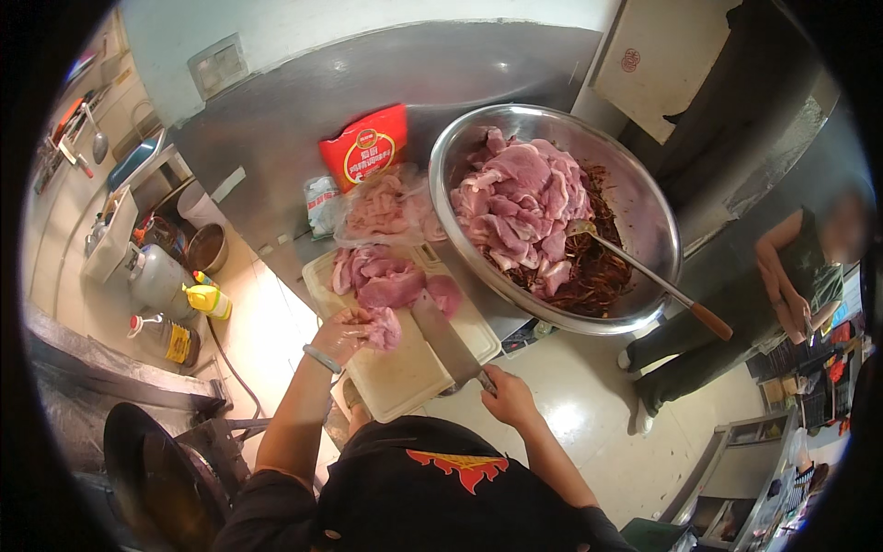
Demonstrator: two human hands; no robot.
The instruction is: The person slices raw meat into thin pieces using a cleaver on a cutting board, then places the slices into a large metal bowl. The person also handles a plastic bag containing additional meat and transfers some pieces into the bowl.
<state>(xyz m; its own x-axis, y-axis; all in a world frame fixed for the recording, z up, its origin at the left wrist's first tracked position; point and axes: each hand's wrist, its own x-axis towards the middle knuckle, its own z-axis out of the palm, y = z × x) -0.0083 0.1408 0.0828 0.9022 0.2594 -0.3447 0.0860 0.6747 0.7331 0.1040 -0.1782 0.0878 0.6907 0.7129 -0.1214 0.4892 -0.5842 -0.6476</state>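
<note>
With my left hand (342, 335) I grip a small piece of raw meat (383, 329) over the plastic cutting board (386, 383). My right hand (509, 395) is closed on the handle of a broad cleaver (443, 338), whose blade lies across the board with its tip by the meat. A pile of raw meat (386, 277) rests on the board's far part. Beyond the board sits a clear plastic bag of pale meat strips (381, 207). To the right, a large steel bowl (659, 207) holds sliced raw meat (528, 193), dark red shredded seasoning (586, 283) and a ladle with a wooden handle (709, 321).
A red seasoning packet (369, 146) and a smaller white packet (322, 205) stand behind the board. A person (793, 283) stands at the right. At the left are an oil bottle (172, 339), a yellow bottle (209, 301), a gas cylinder (160, 276) and a wok (155, 476).
</note>
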